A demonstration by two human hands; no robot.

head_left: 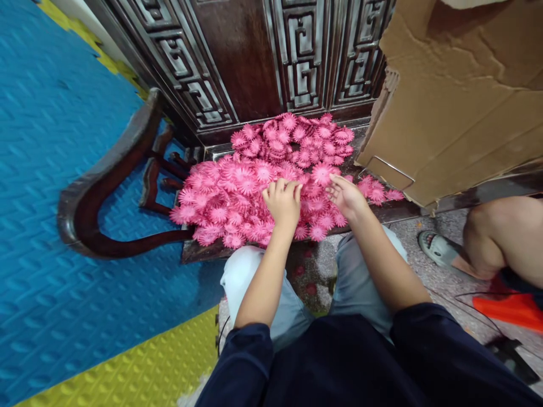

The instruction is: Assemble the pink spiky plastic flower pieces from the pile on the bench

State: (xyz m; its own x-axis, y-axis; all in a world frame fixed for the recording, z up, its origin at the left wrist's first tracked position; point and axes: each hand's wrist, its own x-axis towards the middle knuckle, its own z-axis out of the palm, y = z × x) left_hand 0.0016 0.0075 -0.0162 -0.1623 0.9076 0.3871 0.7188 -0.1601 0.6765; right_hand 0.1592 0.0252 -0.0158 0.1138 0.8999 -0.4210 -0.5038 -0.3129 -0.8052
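Note:
A wide heap of pink spiky flower-like pieces (pixel 229 195) covers the dark wooden bench, with a darker pink cluster (pixel 297 138) behind it. My left hand (pixel 283 203) is over the middle of the heap, its fingers bent and close together; whatever may be between them is hidden. To its right, my right hand (pixel 345 195) pinches the edge of one larger pink flower piece (pixel 323 173), with the other fingers curled. A few more pink pieces (pixel 375 189) lie on the bench right of my right hand.
A carved wooden panel (pixel 241 56) stands behind the bench, whose curved armrest (pixel 80 209) is at the left. A large cardboard box (pixel 458 107) with a metal wire handle is at the right. Another person's bent leg (pixel 504 237) shows at the right edge. Blue matting (pixel 55 141) lies left.

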